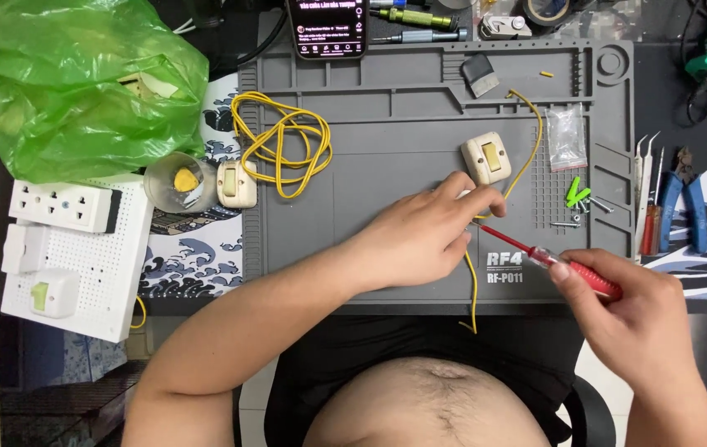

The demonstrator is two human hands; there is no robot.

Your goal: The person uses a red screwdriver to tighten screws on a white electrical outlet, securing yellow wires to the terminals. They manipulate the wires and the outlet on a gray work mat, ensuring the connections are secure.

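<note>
Two hands busy mid-frame: my left hand (432, 236) pinched the limp yellow wire (473, 285) near its end, right hand (635, 319) gripped the stiff red screwdriver (564, 266) by its handle, tip at the wire.

Left hand (428, 236) stretched forward across the middle, palm down, fingers curled and pinched together at the far right tip. Right hand (631, 319) near and to the right, closed in a pen-like grip, thumb and forefinger pointing left. Both forearms bare.
</note>
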